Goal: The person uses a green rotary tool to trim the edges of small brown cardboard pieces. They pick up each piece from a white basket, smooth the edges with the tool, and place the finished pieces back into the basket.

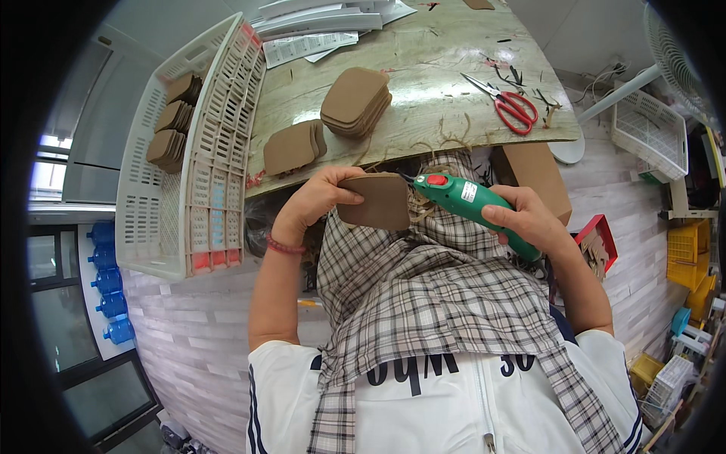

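My left hand (321,198) is closed on the left edge of a flat brown piece with rounded corners (376,204), held above my lap. In my right hand (527,218) is a green handheld electric cutter (463,198) with a red switch. Its dark tip meets the upper right corner of the brown piece; whether it touches cannot be made out. Thin tan strips (454,140) lie at the table edge and over my lap. Beyond my hands, a tall stack of similar brown pieces (355,98) and a lower, fanned stack (291,147) rest on the table.
Red-handled scissors (516,112) lie on the worn table (431,60), near dark scraps. A white plastic crate (181,219) at the left holds more brown stacks (168,149). Papers (325,30) lie at the back. A cardboard box (533,178) and a red box (601,242) stand at the right.
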A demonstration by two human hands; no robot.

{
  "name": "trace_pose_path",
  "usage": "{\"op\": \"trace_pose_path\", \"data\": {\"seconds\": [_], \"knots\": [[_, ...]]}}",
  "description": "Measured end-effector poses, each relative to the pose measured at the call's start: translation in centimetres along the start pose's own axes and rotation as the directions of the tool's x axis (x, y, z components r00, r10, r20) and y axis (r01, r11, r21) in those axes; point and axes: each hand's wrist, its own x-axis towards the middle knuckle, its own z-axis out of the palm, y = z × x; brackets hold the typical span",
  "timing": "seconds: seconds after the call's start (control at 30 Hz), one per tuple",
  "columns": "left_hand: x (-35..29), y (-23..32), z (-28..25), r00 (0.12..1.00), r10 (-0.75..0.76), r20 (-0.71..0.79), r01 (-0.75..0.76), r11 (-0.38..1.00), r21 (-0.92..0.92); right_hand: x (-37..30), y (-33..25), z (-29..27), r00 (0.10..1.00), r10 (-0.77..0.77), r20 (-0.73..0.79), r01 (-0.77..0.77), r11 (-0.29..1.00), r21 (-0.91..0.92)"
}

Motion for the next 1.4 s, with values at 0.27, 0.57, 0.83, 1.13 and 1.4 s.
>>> {"op": "trace_pose_path", "data": {"seconds": [0.27,0.57,0.83,1.13,1.4], "knots": [[-0.1,0.4,-0.2,0.995,0.054,-0.079,-0.051,0.998,0.040,-0.1,0.0,-0.1,1.000,-0.023,0.009,0.024,0.992,-0.121],[0.6,-1.1,1.3,0.968,0.092,-0.232,-0.155,0.950,-0.270,0.1,0.5,0.9,0.999,-0.029,-0.017,0.026,0.989,-0.146],[0.9,-1.1,2.3,0.992,0.078,-0.094,-0.098,0.968,-0.233,0.9,0.0,1.9,0.999,-0.036,-0.003,0.036,0.991,-0.132],[0.4,-0.1,2.0,0.993,0.101,-0.063,-0.112,0.972,-0.207,3.8,-0.7,3.4,0.993,-0.115,0.021,0.116,0.991,-0.070],[1.1,-6.4,-14.2,0.498,0.202,-0.844,-0.378,0.926,-0.002,3.4,0.5,2.5,0.984,-0.090,-0.156,0.088,0.996,-0.019]]}}
